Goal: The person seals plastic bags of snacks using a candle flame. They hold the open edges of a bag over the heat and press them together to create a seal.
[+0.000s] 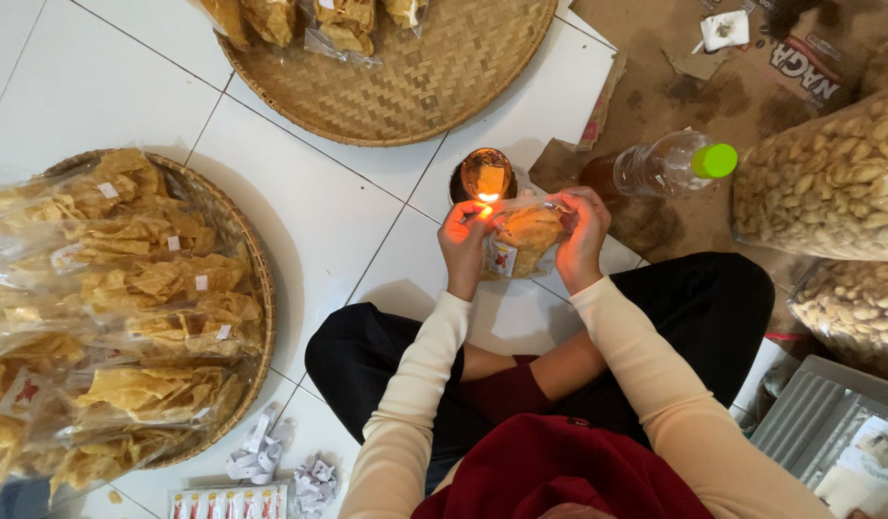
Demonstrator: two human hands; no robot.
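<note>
Head view: two hands, left hand (464,240) and right hand (580,235), grip one chip packet (525,235).

The clear plastic bag of golden-yellow chips (526,238) carried a small white label with a red mark. The small flame (486,197) glowed orange-white and tinted the fingers (460,219) orange. The sleeves were cream, the trousers black, the cloth in the lap dark red. The round woven bamboo trays (444,77) were tan with a herringbone pattern. The floor tiles (309,202) were white with grey joints. The bottle cap (714,160) was bright green.
</note>
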